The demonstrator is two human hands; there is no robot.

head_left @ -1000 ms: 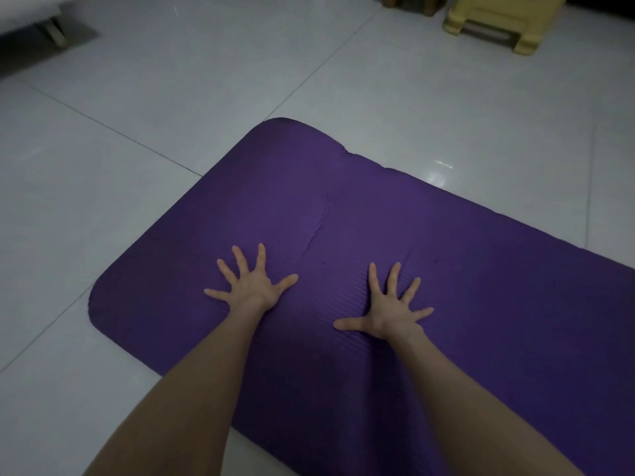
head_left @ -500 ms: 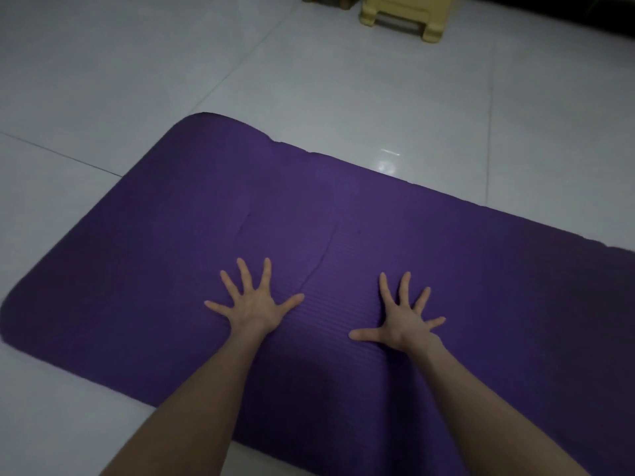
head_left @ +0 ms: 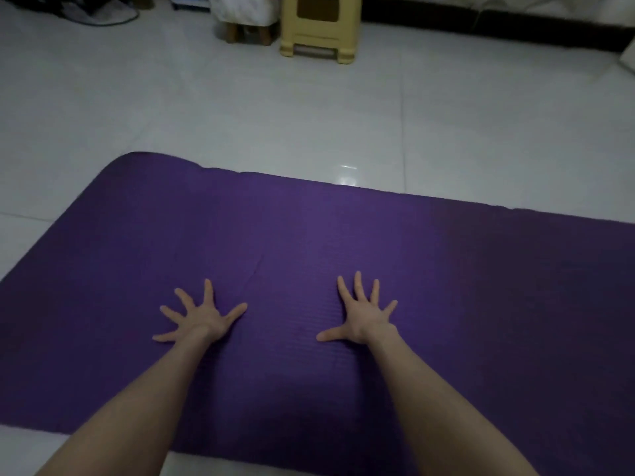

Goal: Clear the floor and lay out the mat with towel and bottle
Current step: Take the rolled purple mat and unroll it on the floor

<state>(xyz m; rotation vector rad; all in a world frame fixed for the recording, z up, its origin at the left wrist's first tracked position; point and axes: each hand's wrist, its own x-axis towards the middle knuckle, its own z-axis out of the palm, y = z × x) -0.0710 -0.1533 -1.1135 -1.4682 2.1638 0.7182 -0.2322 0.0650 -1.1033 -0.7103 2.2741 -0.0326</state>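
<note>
Two hands flat on purple mat (head_left: 343, 235) | left hand (head_left: 201, 319), right hand (head_left: 366, 316): fingers (head_left: 357, 286) fully splayed, gripping nothing | mat unrolled on tiled floor (head_left: 240, 108) | yellow stool (head_left: 319, 29) beyond

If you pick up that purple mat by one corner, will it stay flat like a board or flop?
Probably flop: the purple mat has a soft crease beside the left hand, so it bends. It looks foamy, so likely light. On the shiny floor it might slide if pushed.
</note>
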